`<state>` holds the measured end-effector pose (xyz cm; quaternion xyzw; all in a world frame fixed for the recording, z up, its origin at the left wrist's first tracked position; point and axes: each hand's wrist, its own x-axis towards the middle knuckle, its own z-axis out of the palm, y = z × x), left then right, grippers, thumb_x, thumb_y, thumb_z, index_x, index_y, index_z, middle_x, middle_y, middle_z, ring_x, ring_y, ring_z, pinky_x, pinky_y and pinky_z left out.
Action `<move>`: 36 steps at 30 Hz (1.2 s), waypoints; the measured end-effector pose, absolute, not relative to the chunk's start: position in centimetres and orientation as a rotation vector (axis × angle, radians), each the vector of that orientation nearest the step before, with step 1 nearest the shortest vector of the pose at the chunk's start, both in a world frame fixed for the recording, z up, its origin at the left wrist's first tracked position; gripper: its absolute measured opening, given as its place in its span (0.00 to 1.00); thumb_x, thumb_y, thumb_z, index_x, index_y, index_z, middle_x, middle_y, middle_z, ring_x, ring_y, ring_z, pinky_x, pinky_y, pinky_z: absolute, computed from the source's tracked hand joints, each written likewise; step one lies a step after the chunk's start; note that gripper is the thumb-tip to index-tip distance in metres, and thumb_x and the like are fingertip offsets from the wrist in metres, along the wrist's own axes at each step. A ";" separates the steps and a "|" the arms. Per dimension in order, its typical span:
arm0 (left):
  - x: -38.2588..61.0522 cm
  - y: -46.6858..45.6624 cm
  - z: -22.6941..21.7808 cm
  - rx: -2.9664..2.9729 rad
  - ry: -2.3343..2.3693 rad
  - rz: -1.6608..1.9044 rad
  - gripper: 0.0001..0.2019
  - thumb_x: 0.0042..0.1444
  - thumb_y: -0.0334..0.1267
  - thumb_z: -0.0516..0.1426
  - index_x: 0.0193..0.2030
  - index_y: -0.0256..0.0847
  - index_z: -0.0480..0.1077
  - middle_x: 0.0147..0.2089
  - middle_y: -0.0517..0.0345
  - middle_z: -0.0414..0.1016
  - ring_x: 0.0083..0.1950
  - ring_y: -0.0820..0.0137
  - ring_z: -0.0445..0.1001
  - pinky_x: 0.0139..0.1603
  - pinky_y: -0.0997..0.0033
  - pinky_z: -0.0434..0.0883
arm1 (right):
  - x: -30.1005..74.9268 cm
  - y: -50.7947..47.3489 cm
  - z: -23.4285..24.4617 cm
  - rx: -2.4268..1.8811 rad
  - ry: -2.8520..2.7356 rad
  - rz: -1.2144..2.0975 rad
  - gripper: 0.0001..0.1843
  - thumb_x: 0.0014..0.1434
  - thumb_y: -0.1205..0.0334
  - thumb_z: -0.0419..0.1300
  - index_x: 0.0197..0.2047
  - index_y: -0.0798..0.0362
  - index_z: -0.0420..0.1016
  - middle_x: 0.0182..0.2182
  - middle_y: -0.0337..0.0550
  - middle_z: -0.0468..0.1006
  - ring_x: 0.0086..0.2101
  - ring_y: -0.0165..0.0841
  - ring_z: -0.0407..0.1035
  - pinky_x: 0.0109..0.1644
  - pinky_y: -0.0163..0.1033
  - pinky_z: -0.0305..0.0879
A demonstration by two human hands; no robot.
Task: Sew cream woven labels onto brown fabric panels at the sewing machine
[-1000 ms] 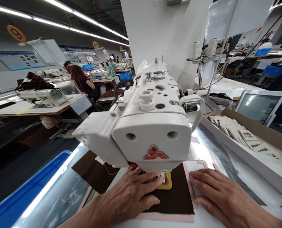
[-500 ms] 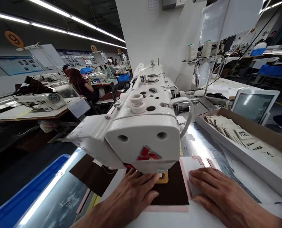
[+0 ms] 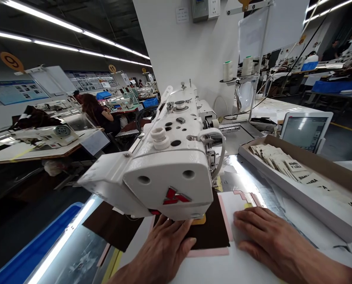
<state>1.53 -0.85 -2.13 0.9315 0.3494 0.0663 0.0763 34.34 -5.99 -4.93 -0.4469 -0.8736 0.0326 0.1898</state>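
A white sewing machine head [image 3: 167, 185] with a red three-diamond badge fills the middle of the view. Under it lies a dark brown fabric piece [image 3: 213, 234], set inside pink edge strips on a white sheet [image 3: 207, 268]. My left hand [image 3: 167, 244] rests flat on the brown piece, fingers stretched out, its fingertips partly hidden beneath the machine head. My right hand [image 3: 266, 232] lies flat on the white sheet, just right of the pink strip, fingers extended. Close to the needle area, a small yellow-orange plate [image 3: 199, 220] shows on the brown piece; the needle itself is hidden.
On the right stands a long cardboard box [image 3: 294, 197] of printed labels [image 3: 297, 167], with a tablet-like screen [image 3: 303, 132] behind it. A blue bin [image 3: 42, 244] sits lower left, near another brown piece [image 3: 113, 227]. A co-worker [image 3: 97, 114] sits further back.
The camera view has shifted, so the machine and background appear further left. Both hands stay flat in nearly the same places on the work; the yellow-orange plate is now more covered by the machine head.
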 end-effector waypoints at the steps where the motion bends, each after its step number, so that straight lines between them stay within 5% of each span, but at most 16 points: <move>1: 1.6 -0.9 -2.1 2.814 1.048 0.191 0.23 0.72 0.37 0.53 0.72 0.39 0.62 0.63 0.45 0.76 0.63 0.48 0.75 0.62 0.46 0.75 | 34.3 -6.0 -4.8 -1.265 -2.452 0.103 0.13 0.74 0.55 0.57 0.56 0.49 0.74 0.56 0.49 0.79 0.54 0.47 0.73 0.61 0.59 0.71; 8: 1.1 -1.6 -0.8 2.910 1.112 0.130 0.29 0.72 0.40 0.55 0.77 0.40 0.56 0.73 0.50 0.66 0.70 0.50 0.69 0.69 0.45 0.71 | 34.2 -6.4 -4.6 -1.294 -2.451 0.130 0.10 0.74 0.56 0.57 0.53 0.49 0.74 0.55 0.49 0.78 0.55 0.48 0.73 0.60 0.58 0.72; 14: -2.8 -2.0 -1.6 3.033 1.182 0.263 0.27 0.71 0.50 0.57 0.74 0.48 0.64 0.70 0.53 0.70 0.69 0.51 0.72 0.67 0.52 0.74 | 33.8 -6.4 -4.4 -1.223 -2.427 0.003 0.13 0.73 0.58 0.56 0.57 0.50 0.74 0.54 0.48 0.80 0.51 0.47 0.75 0.56 0.56 0.76; 22: -5.1 -3.7 -2.3 3.038 1.131 0.230 0.26 0.71 0.53 0.57 0.73 0.54 0.64 0.76 0.60 0.60 0.73 0.54 0.66 0.65 0.52 0.76 | 33.5 -6.7 -3.2 -1.089 -2.428 -0.090 0.14 0.73 0.57 0.57 0.57 0.49 0.78 0.53 0.41 0.83 0.48 0.43 0.79 0.49 0.49 0.80; 32: -4.1 -2.4 -2.4 3.122 1.047 0.243 0.26 0.69 0.55 0.59 0.70 0.48 0.70 0.70 0.53 0.70 0.67 0.49 0.74 0.61 0.49 0.79 | 33.1 -7.2 -3.0 -1.128 -2.511 -0.052 0.17 0.70 0.52 0.62 0.57 0.49 0.80 0.54 0.44 0.83 0.49 0.45 0.79 0.51 0.49 0.80; 36: -3.4 -1.5 -2.6 3.048 1.059 0.225 0.24 0.70 0.52 0.59 0.70 0.53 0.69 0.69 0.55 0.72 0.68 0.50 0.72 0.63 0.48 0.77 | 32.9 -7.1 -3.2 -1.132 -2.503 -0.048 0.17 0.70 0.51 0.63 0.57 0.49 0.80 0.54 0.46 0.83 0.48 0.45 0.79 0.51 0.47 0.80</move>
